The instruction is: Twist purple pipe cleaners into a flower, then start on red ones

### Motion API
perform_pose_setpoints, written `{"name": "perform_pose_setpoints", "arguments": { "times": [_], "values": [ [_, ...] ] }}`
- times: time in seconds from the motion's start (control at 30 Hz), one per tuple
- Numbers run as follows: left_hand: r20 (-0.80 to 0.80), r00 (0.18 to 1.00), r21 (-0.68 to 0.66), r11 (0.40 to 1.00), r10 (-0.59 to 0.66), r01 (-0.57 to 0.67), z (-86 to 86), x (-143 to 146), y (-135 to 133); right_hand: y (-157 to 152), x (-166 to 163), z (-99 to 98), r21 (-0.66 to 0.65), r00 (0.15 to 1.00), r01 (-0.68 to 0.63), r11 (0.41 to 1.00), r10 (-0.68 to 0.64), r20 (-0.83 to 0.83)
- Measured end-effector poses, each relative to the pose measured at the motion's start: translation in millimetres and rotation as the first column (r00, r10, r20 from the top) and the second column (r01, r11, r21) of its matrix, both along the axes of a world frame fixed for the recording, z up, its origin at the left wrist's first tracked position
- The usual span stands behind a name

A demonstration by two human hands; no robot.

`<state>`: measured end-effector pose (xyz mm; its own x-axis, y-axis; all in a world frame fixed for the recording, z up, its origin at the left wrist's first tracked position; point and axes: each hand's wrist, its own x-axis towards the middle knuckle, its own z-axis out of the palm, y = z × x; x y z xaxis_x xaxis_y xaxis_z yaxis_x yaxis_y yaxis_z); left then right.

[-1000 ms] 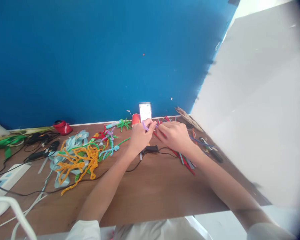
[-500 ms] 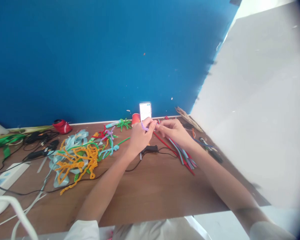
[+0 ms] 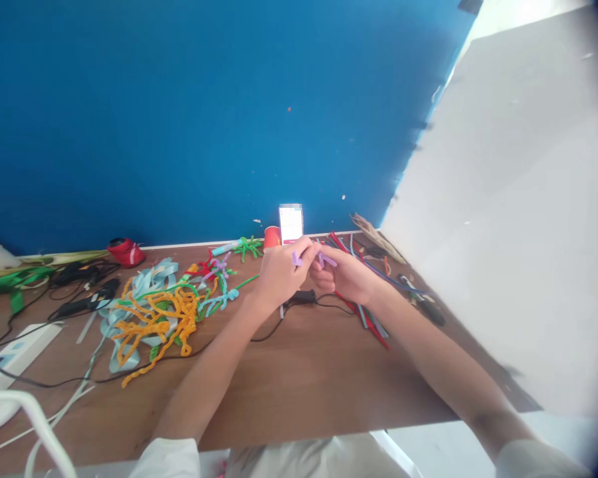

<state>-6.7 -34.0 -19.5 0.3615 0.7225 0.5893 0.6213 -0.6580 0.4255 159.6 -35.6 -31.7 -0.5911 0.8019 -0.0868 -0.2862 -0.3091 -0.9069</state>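
Note:
Close together over the back of the table, my left hand point(image 3: 285, 267) and my right hand point(image 3: 346, 271) both pinch a purple pipe cleaner point(image 3: 327, 259). Short fuzzy ends of it stick out between the fingers of each hand; its middle is hidden by them. Behind the hands a lit phone point(image 3: 292, 222) leans upright beside a red cup point(image 3: 272, 237). Just below them lies a black-handled tool point(image 3: 301, 297) with a cord, probably a glue gun. Loose red and grey-blue pipe cleaners point(image 3: 373, 324) lie under my right wrist.
To the left sit tangled orange pipe cleaners point(image 3: 174, 312) with light blue ribbon point(image 3: 122, 355). A green pipe-cleaner piece point(image 3: 249, 247) lies near the wall. A white power strip point(image 3: 22, 352) and black cables occupy the far left. Dry husks point(image 3: 371, 229) and dark tools point(image 3: 423, 302) line the right edge.
My right hand has turned, its fingers now curled beneath the pipe cleaner, and purple ends show at it. The left hand has shifted slightly right and stays closed.

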Motion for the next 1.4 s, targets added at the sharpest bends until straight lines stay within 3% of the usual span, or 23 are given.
{"name": "perform_pose_setpoints", "arguments": {
  "times": [0.27,0.47,0.8,1.0,1.2,1.4],
  "values": [
    [-0.015,0.999,0.015,0.999,0.030,-0.029,-0.7,0.1,0.8,0.9,1.4,2.1,-0.028,0.987,0.121,0.992,-0.123,-0.100],
    [0.039,0.999,-0.025,1.000,0.017,-0.016,1.8,-5.0,3.6,-2.7,-0.8,3.5,-0.001,0.982,0.126,0.992,-0.124,-0.141],
    [0.045,0.998,-0.041,0.998,0.043,-0.041,3.6,-8.3,7.0,-4.9,-1.1,7.8,-0.007,0.980,0.179,0.984,-0.178,-0.083],
    [0.057,0.998,-0.069,0.997,0.038,-0.034,2.8,-7.3,6.8,-3.3,-0.1,5.7,-0.052,0.980,0.170,0.984,-0.175,-0.098],
    [0.045,0.999,-0.068,0.998,-0.001,0.004,-0.5,-5.8,7.9,-4.0,0.8,5.2,-0.089,0.996,0.045,0.995,-0.051,-0.067],
    [0.048,0.999,-0.068,0.998,-0.004,0.007,-0.3,-6.0,7.6,-2.0,0.4,4.2,-0.098,0.989,0.058,0.994,-0.070,-0.128]
  ]
}}
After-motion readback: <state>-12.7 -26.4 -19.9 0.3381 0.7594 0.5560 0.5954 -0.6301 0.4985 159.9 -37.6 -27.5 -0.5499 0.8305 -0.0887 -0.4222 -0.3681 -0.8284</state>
